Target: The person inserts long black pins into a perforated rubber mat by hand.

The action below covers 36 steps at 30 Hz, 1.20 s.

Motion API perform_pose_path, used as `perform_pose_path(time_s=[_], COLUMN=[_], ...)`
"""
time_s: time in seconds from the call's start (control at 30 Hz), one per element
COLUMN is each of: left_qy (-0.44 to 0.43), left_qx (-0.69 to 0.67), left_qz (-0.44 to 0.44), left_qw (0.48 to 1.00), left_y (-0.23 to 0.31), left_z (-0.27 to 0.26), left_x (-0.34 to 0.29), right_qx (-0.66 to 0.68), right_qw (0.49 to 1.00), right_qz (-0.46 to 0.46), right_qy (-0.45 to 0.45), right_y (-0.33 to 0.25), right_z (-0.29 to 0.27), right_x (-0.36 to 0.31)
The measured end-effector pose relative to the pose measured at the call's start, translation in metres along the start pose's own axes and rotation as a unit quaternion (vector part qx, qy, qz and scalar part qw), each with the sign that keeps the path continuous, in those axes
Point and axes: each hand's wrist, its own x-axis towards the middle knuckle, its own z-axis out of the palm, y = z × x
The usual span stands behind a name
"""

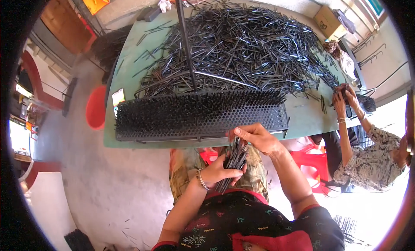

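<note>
My left hand is closed round a bundle of thin black sticks, held upright over my lap. At the bundle's upper end is my right hand, its fingers curled at the stick tips and its thumb on the near side. How many sticks those fingers grip is hidden. Just beyond my hands, along the table's near edge, lies a long black perforated tray. Upright black sticks fill its left part and far rows densely; bare holes show at the front right.
A large heap of loose black sticks covers the green table. A dark metal pole rises behind the tray. A phone lies by its left end. Another person's hands work at the right. A red tub stands on the left.
</note>
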Motion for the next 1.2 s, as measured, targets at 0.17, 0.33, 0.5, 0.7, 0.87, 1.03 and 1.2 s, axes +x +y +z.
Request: perform_pose_path(time_s=[0.17, 0.33, 0.5, 0.7, 0.87, 1.03, 1.2], left_qy=[-0.021, 0.026, 0.057, 0.151, 0.176, 0.180, 0.178], left_qx=[-0.003, -0.004, 0.010, -0.083, -0.098, -0.101, -0.110], left_qz=[-0.023, -0.009, 0.015, 0.017, -0.012, -0.026, -0.032], left_qw=[0.999, 1.000, 0.998, 0.985, 0.979, 0.978, 0.977], left_y=[-0.010, -0.008, -0.013, -0.008, -0.011, -0.015, -0.023], left_z=[-0.003, -0.005, -0.012, -0.003, -0.006, -0.011, -0.018], left_x=[0.003, 0.011, 0.018, 0.028, 0.031, 0.028, 0.032], right_qx=[0.113, 0.044, -0.006, -0.118, -0.212, -0.180, -0.182], right_qw=[0.993, 0.993, 0.963, 0.904, 0.886, 0.894, 0.889], right_qz=[0.044, -0.059, -0.152, -0.276, -0.279, -0.281, -0.286], right_qy=[0.001, 0.096, 0.222, 0.304, 0.303, 0.298, 0.307], right_y=[-0.006, -0.001, -0.014, -0.027, -0.019, -0.015, -0.012], right_z=[0.003, -0.003, -0.014, -0.028, -0.035, -0.029, -0.025], right_x=[-0.005, -0.006, -0.003, 0.022, 0.040, 0.042, 0.043])
